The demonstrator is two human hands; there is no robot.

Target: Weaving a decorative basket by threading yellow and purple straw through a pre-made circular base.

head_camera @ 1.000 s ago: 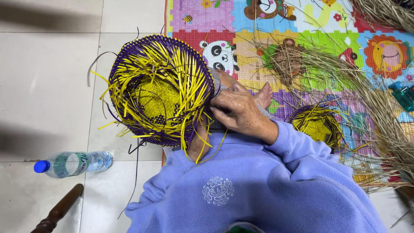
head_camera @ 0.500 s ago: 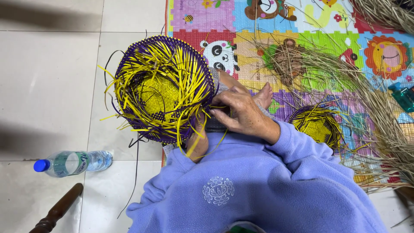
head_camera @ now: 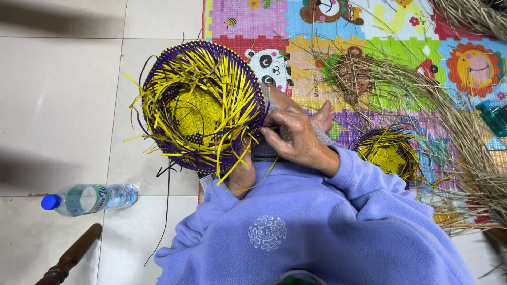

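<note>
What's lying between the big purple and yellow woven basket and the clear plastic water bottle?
Bare tile floor with loose dark strands, in the head view.

The basket (head_camera: 203, 105) is hiding most of the left hand (head_camera: 242, 177) at its five o'clock. The frame's edge is cutting off the teal bottle (head_camera: 494, 117) at three o'clock and the wooden leg (head_camera: 68, 258) at seven.
</note>
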